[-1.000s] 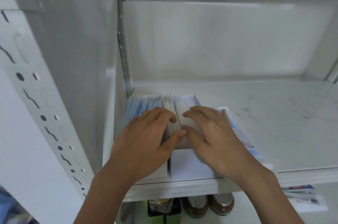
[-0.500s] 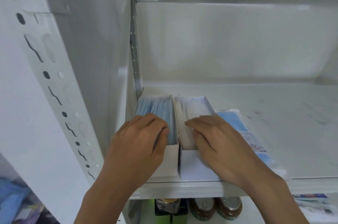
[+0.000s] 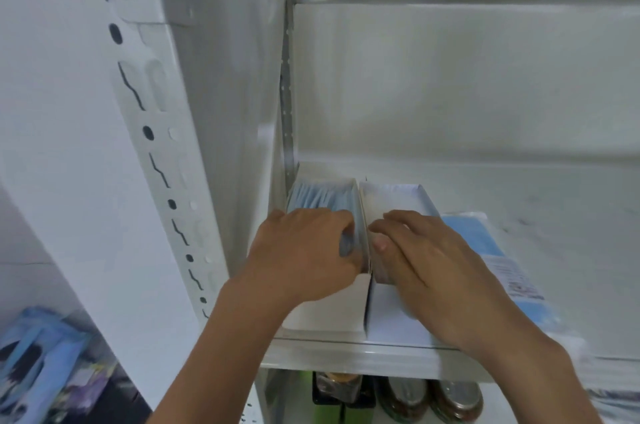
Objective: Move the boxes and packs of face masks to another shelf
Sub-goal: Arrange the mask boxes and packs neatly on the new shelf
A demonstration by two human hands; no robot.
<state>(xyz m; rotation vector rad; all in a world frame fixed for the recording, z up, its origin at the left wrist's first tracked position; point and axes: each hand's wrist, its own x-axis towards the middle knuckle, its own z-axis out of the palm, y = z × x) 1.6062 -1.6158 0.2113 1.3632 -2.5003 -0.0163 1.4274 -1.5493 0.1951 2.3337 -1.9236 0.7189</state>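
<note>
No readable text anywhere. The flat blue plastic-wrapped mask pack (image 3: 485,243) on the white shelf carries a white printed label (image 3: 516,276), but its print is too blurred and small to make out. The two open white cardboard boxes show no markings.

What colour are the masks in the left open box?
Light blue masks, in a white box; head view.

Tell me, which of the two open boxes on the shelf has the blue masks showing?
The left box, against the shelf's side wall, under the left hand. The right box shows only white inside.
</note>
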